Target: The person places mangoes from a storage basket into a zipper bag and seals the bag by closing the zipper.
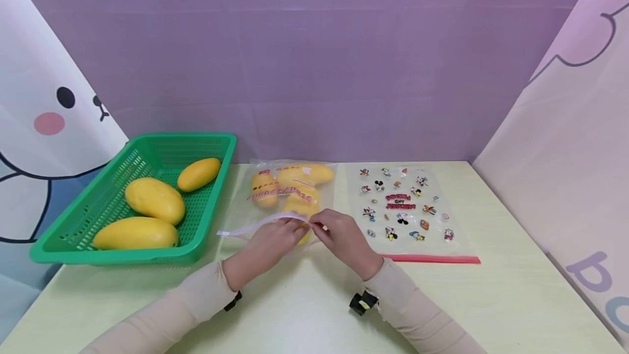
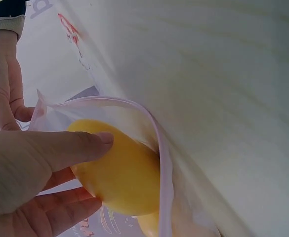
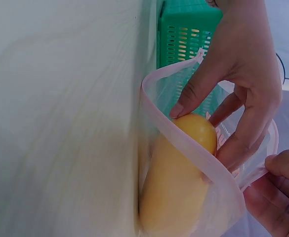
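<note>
A clear zip bag (image 1: 241, 228) with a pale pink zip edge lies with its mouth toward me, several yellow mangoes inside. My left hand (image 1: 272, 242) reaches into the mouth and grips a mango (image 2: 124, 173) by its near end, thumb on one side and fingers on the other. In the right wrist view, most of that mango (image 3: 176, 182) sits within the bag, behind the see-through film. My right hand (image 1: 344, 236) pinches the right end of the bag's edge between thumb and fingers, holding the mouth apart.
To the left stands a green basket (image 1: 206, 223) with three mangoes (image 1: 154, 201) in it. A second clear bag (image 1: 405, 234), printed with cartoon figures and edged by a red zip strip, lies flat at the right. A purple cloth (image 1: 314, 70) hangs behind the table.
</note>
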`<state>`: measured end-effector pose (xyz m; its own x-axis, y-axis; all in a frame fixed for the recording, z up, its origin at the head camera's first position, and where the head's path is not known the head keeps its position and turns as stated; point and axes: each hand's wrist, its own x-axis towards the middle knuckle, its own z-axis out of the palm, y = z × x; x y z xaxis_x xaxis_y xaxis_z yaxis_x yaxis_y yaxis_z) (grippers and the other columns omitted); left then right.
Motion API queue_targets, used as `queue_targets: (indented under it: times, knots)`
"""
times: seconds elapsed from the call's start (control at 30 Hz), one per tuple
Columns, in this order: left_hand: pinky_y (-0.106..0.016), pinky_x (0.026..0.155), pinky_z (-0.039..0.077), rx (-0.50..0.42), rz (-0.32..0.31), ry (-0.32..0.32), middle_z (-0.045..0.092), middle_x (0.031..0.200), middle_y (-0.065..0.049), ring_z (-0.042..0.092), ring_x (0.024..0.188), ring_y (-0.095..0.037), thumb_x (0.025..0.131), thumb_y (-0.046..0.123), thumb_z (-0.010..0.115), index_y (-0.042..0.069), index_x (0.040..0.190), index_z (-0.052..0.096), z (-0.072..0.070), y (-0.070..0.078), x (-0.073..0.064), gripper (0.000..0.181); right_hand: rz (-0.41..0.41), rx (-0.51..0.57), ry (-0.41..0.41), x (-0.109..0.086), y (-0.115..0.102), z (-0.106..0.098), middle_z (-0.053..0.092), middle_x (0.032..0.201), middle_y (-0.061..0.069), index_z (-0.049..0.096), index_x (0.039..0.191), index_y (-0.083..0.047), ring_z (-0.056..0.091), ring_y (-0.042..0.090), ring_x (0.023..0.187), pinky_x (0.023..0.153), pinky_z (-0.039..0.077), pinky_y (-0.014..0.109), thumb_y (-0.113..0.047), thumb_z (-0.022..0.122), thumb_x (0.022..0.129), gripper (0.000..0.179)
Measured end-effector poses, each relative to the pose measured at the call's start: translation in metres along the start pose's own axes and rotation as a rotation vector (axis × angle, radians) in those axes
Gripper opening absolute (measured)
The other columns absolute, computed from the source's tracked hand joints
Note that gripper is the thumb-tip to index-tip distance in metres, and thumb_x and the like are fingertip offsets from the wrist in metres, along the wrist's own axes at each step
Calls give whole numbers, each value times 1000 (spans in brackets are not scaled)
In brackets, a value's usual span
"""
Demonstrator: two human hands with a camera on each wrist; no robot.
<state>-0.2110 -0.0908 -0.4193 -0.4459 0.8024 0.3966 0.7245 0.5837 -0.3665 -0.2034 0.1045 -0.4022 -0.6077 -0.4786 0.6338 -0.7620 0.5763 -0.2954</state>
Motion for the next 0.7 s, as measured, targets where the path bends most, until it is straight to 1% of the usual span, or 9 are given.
queue_targets:
  times: [0.1, 0.27, 0.47, 0.6, 0.7]
  knots:
    - [-22, 55, 51, 5, -13, 5, 63, 107, -5, 63, 81, -18, 74, 3, 77, 11, 111, 63, 1, 0, 4, 40, -7, 7, 7, 0, 0, 0, 68, 84, 5, 69, 88, -5, 61, 11, 70, 62, 50, 18, -1, 68, 83, 6]
    - [-21, 50, 48, 20, -26, 9, 65, 101, -4, 62, 75, -15, 73, 5, 79, 12, 106, 67, 4, 1, 8, 36, -6, 4, 10, 1, 1, 1, 68, 84, 5, 69, 88, -4, 61, 11, 69, 61, 49, 16, -1, 69, 83, 6]
    - [-19, 49, 47, 39, -47, -6, 64, 95, -1, 59, 74, -13, 72, 4, 79, 13, 103, 69, 6, 4, 13, 34, 1, -2, 9, 0, 1, 0, 68, 84, 4, 69, 88, -5, 62, 11, 70, 62, 50, 17, -1, 69, 82, 7]
    - [-19, 48, 47, 51, -65, 2, 62, 90, 0, 58, 71, -12, 71, 2, 78, 12, 105, 69, 9, 5, 13, 37, -12, 0, 14, 0, 1, 0, 68, 84, 5, 69, 88, -4, 63, 12, 72, 64, 51, 18, 0, 69, 82, 7]
    - [-18, 52, 48, 82, -71, 7, 62, 91, 0, 59, 74, -12, 71, 2, 77, 13, 107, 68, 11, 5, 14, 39, -17, 2, 20, 0, 2, 1, 68, 84, 5, 69, 88, -4, 63, 11, 71, 64, 51, 18, 1, 69, 81, 9]
